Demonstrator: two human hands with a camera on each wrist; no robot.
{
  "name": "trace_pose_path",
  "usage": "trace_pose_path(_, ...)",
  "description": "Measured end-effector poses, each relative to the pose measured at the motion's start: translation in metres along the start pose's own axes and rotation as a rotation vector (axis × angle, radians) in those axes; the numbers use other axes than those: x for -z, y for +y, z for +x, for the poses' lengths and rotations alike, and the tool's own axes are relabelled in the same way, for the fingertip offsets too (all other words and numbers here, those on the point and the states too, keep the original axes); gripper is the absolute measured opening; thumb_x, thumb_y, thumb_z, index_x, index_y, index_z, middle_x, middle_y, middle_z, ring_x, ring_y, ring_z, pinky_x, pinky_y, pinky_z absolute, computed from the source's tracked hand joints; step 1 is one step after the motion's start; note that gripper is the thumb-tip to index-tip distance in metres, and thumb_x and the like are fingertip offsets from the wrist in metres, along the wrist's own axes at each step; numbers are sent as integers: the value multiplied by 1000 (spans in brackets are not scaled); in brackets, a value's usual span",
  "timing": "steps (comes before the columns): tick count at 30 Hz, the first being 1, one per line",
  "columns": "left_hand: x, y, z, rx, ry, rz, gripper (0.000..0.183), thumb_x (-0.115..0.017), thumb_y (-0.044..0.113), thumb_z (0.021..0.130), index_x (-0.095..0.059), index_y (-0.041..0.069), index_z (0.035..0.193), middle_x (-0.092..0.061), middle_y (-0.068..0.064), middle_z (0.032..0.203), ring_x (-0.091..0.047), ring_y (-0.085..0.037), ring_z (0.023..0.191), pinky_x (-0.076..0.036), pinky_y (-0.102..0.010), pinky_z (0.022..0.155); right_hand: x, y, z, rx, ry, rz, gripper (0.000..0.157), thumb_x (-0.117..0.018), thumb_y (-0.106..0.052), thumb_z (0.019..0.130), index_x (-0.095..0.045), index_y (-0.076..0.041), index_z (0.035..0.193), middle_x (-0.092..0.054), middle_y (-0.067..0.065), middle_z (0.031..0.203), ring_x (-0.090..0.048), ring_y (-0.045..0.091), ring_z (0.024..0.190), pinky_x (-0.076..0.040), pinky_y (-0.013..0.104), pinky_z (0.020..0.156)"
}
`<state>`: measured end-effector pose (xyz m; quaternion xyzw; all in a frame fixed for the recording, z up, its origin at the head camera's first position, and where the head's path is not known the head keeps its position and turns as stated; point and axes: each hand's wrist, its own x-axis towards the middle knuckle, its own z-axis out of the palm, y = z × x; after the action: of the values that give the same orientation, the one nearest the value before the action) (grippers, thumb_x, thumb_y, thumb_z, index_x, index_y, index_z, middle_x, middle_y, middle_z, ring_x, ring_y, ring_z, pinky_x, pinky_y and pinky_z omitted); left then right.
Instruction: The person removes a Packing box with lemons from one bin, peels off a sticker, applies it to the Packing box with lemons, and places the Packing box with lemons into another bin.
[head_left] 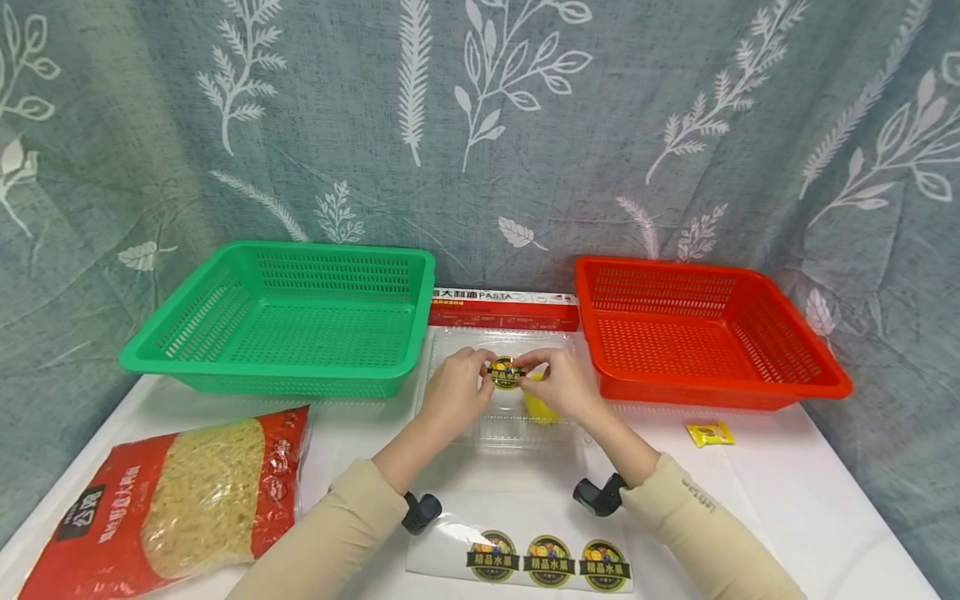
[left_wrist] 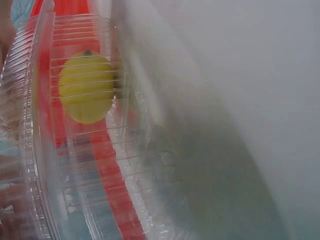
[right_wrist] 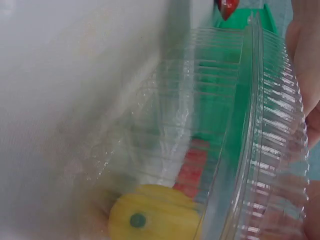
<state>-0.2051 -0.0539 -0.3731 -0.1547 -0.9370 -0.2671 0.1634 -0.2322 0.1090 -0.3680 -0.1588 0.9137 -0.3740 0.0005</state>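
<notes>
A round black-and-gold fruit sticker (head_left: 506, 372) is held flat above the lid of a clear plastic clamshell box (head_left: 450, 354). My left hand (head_left: 459, 390) pinches its left edge, and my right hand (head_left: 564, 385) pinches the right edge. Through the box wall shows a yellow round fruit (left_wrist: 86, 87) with a dark green stem spot; the right wrist view has the same fruit (right_wrist: 152, 215) low in the box. In both wrist views the ribbed plastic partly covers the fingers. Whether the sticker touches the lid, I cannot tell.
A sheet with several matching stickers (head_left: 549, 561) lies at the front. Behind stand a green basket (head_left: 300, 379) and a red basket (head_left: 712, 392), with a red pasta box (head_left: 504, 315) between them. A pasta bag (head_left: 202, 500) lies left, a small yellow packet (head_left: 709, 433) right.
</notes>
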Motion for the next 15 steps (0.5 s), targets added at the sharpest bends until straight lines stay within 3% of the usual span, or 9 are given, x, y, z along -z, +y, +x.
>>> trace_pose_path(8, -1, 0, 0, 7, -15, 28, 20, -63, 3, 78, -68, 1, 98, -59, -5, 77, -54, -16, 66, -47, -25, 56, -4, -1, -2, 44, 29, -151, 21, -73, -14, 76, -72, -8, 96, -56, 10, 92, -52, 28, 88, -43, 31, 66)
trace_pose_path(15, -2, -1, -1, 11, -22, 2, 18, -67, 8, 78, -69, 0, 94, -58, -8, 79, -52, -16, 67, -45, -24, 58, -3, 1, -1, 50, 29, -139, 31, -79, -23, 71, -71, -6, 96, -57, 11, 90, -52, 29, 88, -43, 31, 68)
